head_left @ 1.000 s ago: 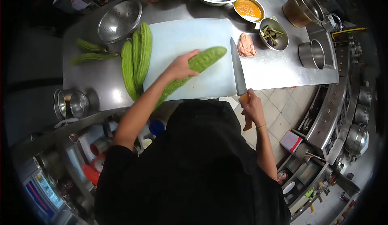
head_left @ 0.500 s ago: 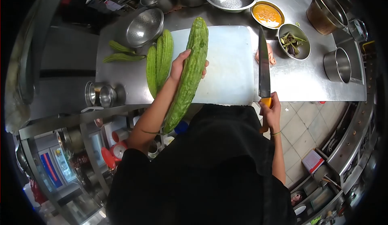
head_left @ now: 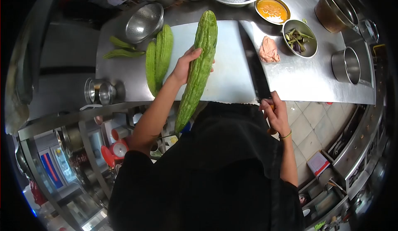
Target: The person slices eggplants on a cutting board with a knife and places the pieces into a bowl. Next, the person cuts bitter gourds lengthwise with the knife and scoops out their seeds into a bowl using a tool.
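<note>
"Right of the left hand [head_left: 184, 68], what room have I?"

"I see white board [head_left: 232, 73], open to its right edge. The green gourd [head_left: 200, 71] sits grasped between left thumb and fingers, long axis running away from the body. The knife [head_left: 253, 63] — handle clenched in the right hand [head_left: 277, 113] — points forward of those fingers."

We see a green gourd [head_left: 199, 67], dark knife blade [head_left: 256, 67], pale bluish-white cutting board [head_left: 230, 67], orange liquid [head_left: 271, 10] and silvery table [head_left: 315, 81].
</note>
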Motion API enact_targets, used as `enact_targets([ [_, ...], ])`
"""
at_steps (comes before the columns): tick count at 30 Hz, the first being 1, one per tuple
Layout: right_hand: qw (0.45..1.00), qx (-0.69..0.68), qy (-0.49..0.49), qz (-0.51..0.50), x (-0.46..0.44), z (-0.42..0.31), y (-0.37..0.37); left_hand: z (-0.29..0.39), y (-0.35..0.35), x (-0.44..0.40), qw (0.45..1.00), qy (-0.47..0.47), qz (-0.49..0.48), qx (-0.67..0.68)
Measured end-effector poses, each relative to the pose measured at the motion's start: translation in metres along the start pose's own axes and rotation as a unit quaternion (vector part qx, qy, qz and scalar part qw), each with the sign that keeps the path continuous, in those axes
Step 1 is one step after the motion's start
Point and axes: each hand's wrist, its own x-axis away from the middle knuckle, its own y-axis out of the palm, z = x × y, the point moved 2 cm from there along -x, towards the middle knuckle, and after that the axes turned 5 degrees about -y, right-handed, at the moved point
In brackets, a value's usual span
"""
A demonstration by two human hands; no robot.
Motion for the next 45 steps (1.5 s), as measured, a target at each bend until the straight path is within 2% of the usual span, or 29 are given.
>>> enact_targets([
  [2,0.994,0.049,-0.012,-0.093,-0.004,-0.026,-0.001,0.004,0.007,-0.002,0.999,0.035,-0.031,-0.014],
  [5,0.988,0.098,-0.048,-0.112,-0.012,-0.022,-0.007,0.003,0.013,-0.001,0.998,0.026,-0.061,0.002],
  [6,0.979,0.164,-0.089,-0.083,-0.011,-0.017,-0.012,0.001,0.01,-0.004,0.997,0.024,-0.071,0.008],
  [7,0.979,0.166,-0.09,-0.083,-0.009,-0.013,-0.012,0.0,0.006,-0.007,0.997,0.026,-0.073,0.008],
  [8,0.998,0.063,-0.023,0.004,-0.005,-0.007,-0.014,-0.003,0.002,-0.007,0.996,0.004,-0.085,0.027],
  [9,0.994,-0.042,0.046,0.092,-0.001,0.002,-0.016,-0.003,0.001,-0.005,0.994,-0.018,-0.098,0.046],
  [10,0.992,-0.053,0.042,0.11,-0.001,0.013,-0.021,-0.002,0.0,-0.003,0.994,-0.017,-0.1,0.047],
  [12,0.991,-0.049,0.066,0.105,-0.005,0.024,-0.027,-0.004,-0.001,0.0,0.998,-0.02,-0.033,0.055],
  [17,0.975,-0.102,0.187,0.064,-0.033,0.085,-0.045,-0.01,-0.014,-0.006,0.998,-0.047,-0.013,0.042],
  [18,0.975,-0.1,0.187,0.066,-0.025,0.086,-0.051,-0.012,-0.018,-0.004,0.998,-0.056,0.0,0.037],
  [20,0.949,-0.197,0.242,0.051,-0.005,0.084,-0.057,-0.012,-0.025,-0.003,0.997,-0.067,0.015,0.039],
  [21,0.949,-0.192,0.243,0.049,0.005,0.079,-0.057,-0.012,-0.026,0.001,0.997,-0.065,0.015,0.044],
  [23,0.969,-0.098,0.211,0.088,0.025,0.068,-0.063,-0.011,-0.026,0.008,0.997,-0.03,0.069,-0.031],
  [24,0.976,0.042,0.202,0.069,0.026,0.072,-0.07,-0.011,-0.029,0.009,0.997,-0.028,0.065,-0.028],
  [25,0.961,0.188,0.185,0.079,0.018,0.066,-0.067,-0.015,-0.033,0.01,0.997,-0.034,0.063,-0.024],
  [27,0.909,0.388,0.081,0.127,-0.011,0.066,-0.058,-0.015,-0.038,0.004,0.996,-0.034,0.057,-0.06],
  [29,0.904,0.398,0.013,0.153,-0.049,0.07,-0.052,-0.015,-0.035,0.001,0.996,-0.027,0.051,-0.063],
  [32,0.875,0.461,-0.006,0.15,-0.068,0.08,-0.035,-0.018,-0.031,0.0,0.996,-0.017,0.052,-0.066],
  [35,0.89,0.428,0.029,0.152,-0.022,0.083,-0.023,-0.019,-0.04,0.012,0.994,0.002,0.071,-0.078],
  [37,0.908,0.401,0.028,0.115,0.014,0.07,-0.025,-0.021,-0.044,0.016,0.992,0.022,0.092,-0.081],
  [39,0.904,0.411,0.031,0.116,0.043,0.075,-0.031,-0.017,-0.047,0.023,0.965,0.071,0.141,-0.209],
  [40,0.904,0.412,0.024,0.114,0.054,0.075,-0.035,-0.017,-0.046,0.026,0.964,0.077,0.153,-0.203],
  [41,0.905,0.41,0.015,0.111,0.061,0.075,-0.037,-0.015,-0.043,0.026,0.913,0.105,0.182,-0.349],
  [42,0.919,0.379,0.011,0.104,0.064,0.064,-0.041,-0.013,-0.041,0.026,0.839,0.124,0.208,-0.487],
  [43,0.933,0.348,0.009,0.096,0.066,0.049,-0.047,-0.019,-0.047,0.02,0.824,0.103,0.218,-0.512],
  [45,0.959,0.199,0.173,0.107,0.06,0.023,-0.056,-0.016,-0.027,0.015,0.758,0.06,0.232,-0.606],
])
